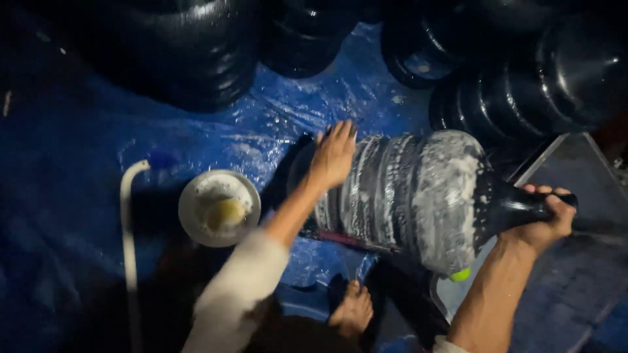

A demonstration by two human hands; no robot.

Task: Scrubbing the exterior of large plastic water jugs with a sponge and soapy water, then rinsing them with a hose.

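A large dark water jug (418, 196) lies on its side in front of me, its ribbed body streaked with white soap foam. My left hand (333, 153) rests flat on the jug's rear end, fingers spread. My right hand (546, 216) is wrapped around the jug's narrow neck at the right. A small yellow-green thing (460, 275) shows just under the jug's shoulder. My bare foot (353, 308) stands below the jug.
A round white bowl (219, 208) with a yellowish sponge sits at the left on the wet blue tarp (294, 111). A white hose (128, 229) runs beside it. Several dark jugs (523, 85) are stacked behind. A grey tray (569, 163) lies at the right.
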